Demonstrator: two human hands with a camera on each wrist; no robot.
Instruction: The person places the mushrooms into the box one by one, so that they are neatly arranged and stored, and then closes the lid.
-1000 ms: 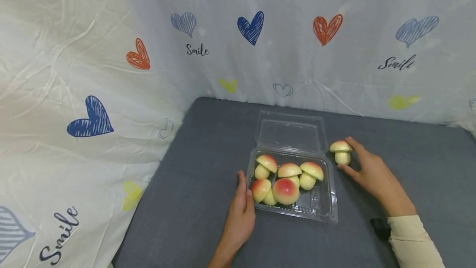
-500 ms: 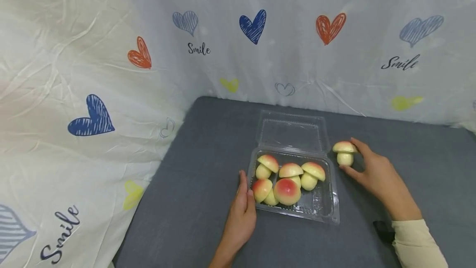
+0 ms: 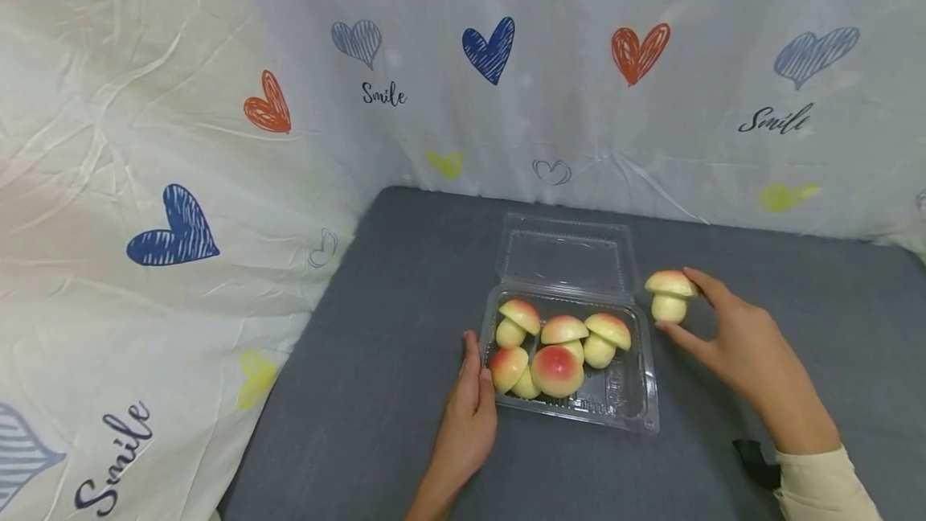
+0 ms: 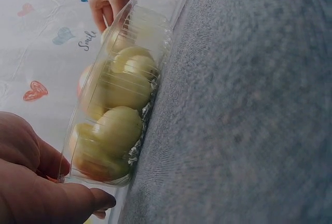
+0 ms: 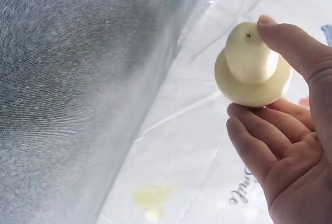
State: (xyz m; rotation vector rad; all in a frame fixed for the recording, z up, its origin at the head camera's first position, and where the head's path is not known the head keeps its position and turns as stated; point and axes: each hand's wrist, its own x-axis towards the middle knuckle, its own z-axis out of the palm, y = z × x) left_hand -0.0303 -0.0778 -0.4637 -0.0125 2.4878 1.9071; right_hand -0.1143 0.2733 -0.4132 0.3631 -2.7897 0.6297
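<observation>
My right hand (image 3: 752, 352) pinches a toy mushroom (image 3: 669, 296) between thumb and fingertips, just right of the clear plastic container (image 3: 644, 416). Its cap is cream with a red top. The right wrist view shows the pale stem end of this mushroom (image 5: 251, 58) with a small dark hole, the thumb on the stem end and fingers under the cap. My left hand (image 3: 466, 420) holds the container's left edge between thumb and fingers. Inside lie several similar mushrooms (image 3: 557, 372), crowded to the left and middle.
The container's hinged lid (image 3: 567, 260) lies folded back behind it. All stands on a dark grey cloth surface (image 3: 391, 296). A white curtain (image 3: 564, 119) with hearts and "Smile" print hangs behind and at the left. A black strap (image 3: 755, 461) shows by the right sleeve.
My right hand has shifted slightly right with the mushroom, and its wrist has swung outward to the right. The left hand and the container stay in place.
</observation>
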